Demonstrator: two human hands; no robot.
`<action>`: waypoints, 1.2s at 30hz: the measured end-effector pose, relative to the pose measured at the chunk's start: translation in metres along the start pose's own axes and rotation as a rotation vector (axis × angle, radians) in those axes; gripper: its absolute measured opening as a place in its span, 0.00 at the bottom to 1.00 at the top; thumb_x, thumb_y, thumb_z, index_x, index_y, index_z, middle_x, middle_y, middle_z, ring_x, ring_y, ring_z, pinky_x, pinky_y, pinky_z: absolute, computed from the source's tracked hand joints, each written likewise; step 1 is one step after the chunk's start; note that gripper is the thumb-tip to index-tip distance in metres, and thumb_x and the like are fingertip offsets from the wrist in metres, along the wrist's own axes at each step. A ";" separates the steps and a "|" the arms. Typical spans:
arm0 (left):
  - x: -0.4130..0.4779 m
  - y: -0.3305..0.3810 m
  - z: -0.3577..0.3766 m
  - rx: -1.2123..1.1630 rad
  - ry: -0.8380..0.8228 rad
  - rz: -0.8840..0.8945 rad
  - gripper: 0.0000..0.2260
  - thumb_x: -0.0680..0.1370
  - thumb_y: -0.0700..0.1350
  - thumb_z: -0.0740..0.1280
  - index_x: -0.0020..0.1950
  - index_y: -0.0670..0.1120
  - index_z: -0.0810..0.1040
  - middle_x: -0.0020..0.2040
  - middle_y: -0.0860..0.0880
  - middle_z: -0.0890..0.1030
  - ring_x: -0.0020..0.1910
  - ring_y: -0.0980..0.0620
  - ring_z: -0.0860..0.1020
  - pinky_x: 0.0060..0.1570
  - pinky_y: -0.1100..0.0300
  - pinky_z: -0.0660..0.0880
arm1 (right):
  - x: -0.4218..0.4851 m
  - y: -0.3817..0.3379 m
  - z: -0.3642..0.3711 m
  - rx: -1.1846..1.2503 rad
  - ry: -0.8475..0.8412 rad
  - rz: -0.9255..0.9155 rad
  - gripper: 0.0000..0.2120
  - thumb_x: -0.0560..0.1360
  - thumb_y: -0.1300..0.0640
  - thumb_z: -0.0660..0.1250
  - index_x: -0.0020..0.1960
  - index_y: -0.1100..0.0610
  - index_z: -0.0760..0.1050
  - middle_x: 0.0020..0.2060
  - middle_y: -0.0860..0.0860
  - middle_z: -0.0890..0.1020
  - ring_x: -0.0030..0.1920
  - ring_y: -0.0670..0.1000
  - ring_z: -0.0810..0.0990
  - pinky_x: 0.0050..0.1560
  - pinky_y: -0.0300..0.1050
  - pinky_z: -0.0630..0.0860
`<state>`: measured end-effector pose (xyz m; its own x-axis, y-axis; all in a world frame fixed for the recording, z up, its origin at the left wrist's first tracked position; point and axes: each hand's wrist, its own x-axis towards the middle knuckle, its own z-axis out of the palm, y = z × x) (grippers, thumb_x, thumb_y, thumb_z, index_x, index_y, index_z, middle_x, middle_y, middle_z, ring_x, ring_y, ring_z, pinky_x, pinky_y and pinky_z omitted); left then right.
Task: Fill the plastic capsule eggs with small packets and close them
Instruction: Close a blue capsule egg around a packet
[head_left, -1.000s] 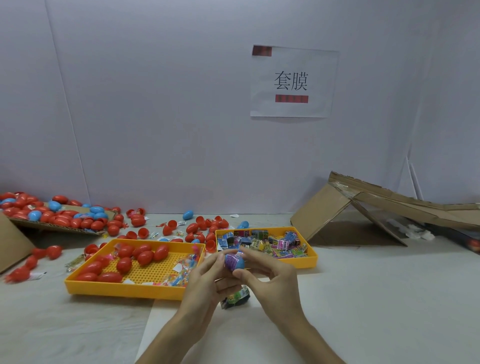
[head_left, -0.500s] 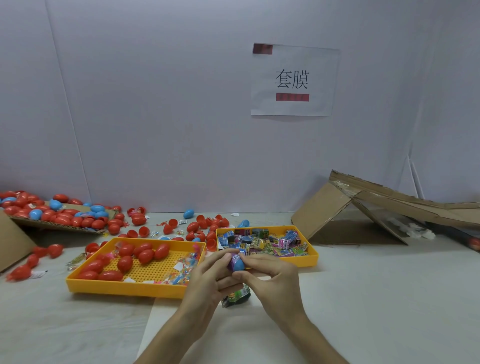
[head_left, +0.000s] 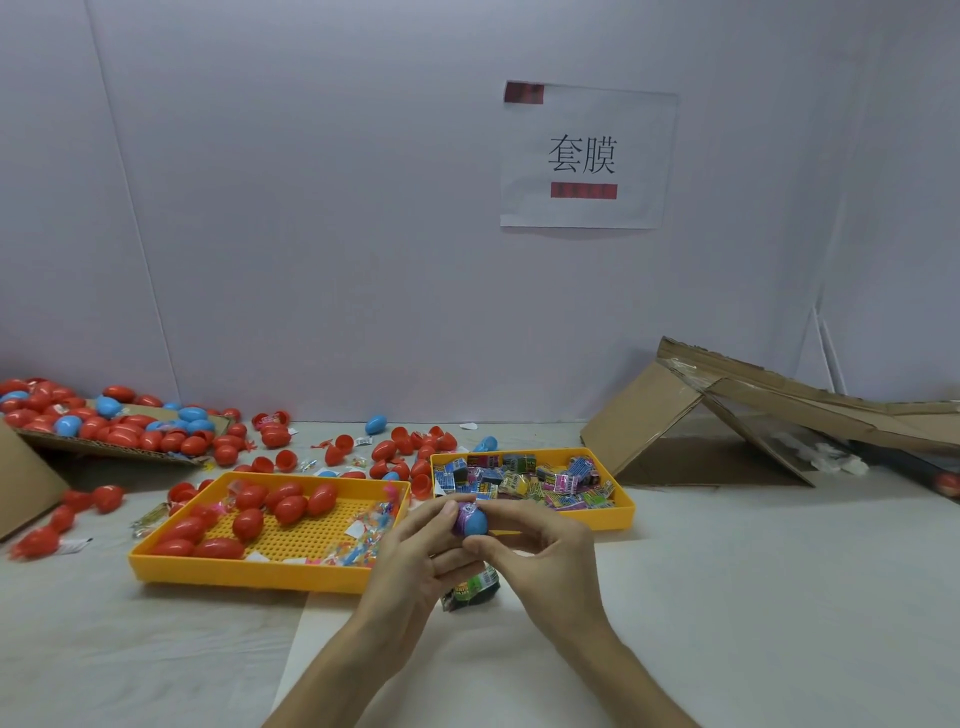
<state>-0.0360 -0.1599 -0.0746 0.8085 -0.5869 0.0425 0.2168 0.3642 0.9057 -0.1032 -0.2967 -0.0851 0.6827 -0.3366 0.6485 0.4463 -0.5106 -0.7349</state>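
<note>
Both hands meet in front of the trays around a blue capsule egg half (head_left: 475, 522) with a purple packet sticking out of its left end. My left hand (head_left: 415, 558) pinches the packet side, and my right hand (head_left: 540, 556) grips the blue shell between thumb and fingers. A dark green packet (head_left: 470, 590) lies on the table under my hands. The right yellow tray (head_left: 621, 512) holds several small colourful packets. The left yellow tray (head_left: 249, 574) holds several red eggs (head_left: 291, 506) and small clear wrappers.
Loose red and blue eggs (head_left: 156, 439) cover a cardboard sheet and the table at the back left. A collapsed cardboard box (head_left: 727, 410) leans at the right. A paper sign (head_left: 584, 156) hangs on the white wall. A white sheet (head_left: 322, 654) lies under my forearms.
My fingers have shifted slightly around the blue egg half and packet; the purple packet sits deeper against the shell. The hands stay in the same spot.
</note>
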 end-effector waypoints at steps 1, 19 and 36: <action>0.000 0.000 0.000 0.005 0.006 0.002 0.20 0.74 0.49 0.69 0.63 0.43 0.80 0.55 0.38 0.85 0.55 0.40 0.85 0.47 0.54 0.83 | 0.000 0.000 0.000 0.012 -0.005 0.005 0.21 0.69 0.63 0.79 0.59 0.47 0.82 0.51 0.41 0.86 0.51 0.44 0.85 0.49 0.41 0.83; -0.001 -0.001 0.002 0.024 0.032 -0.016 0.20 0.74 0.50 0.69 0.63 0.42 0.80 0.54 0.38 0.85 0.53 0.40 0.85 0.44 0.56 0.83 | 0.000 0.003 0.000 -0.147 0.053 -0.202 0.15 0.66 0.63 0.81 0.52 0.60 0.86 0.45 0.49 0.87 0.46 0.42 0.85 0.47 0.39 0.82; 0.001 0.001 0.001 0.172 0.032 0.059 0.13 0.79 0.53 0.64 0.55 0.51 0.87 0.47 0.41 0.82 0.38 0.51 0.78 0.41 0.59 0.78 | 0.003 -0.002 -0.004 0.106 -0.023 0.048 0.12 0.73 0.62 0.76 0.46 0.44 0.86 0.42 0.45 0.87 0.45 0.49 0.87 0.48 0.47 0.84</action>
<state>-0.0353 -0.1605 -0.0730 0.8349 -0.5435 0.0871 0.0735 0.2668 0.9610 -0.1047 -0.3001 -0.0806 0.7173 -0.3401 0.6081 0.4703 -0.4077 -0.7827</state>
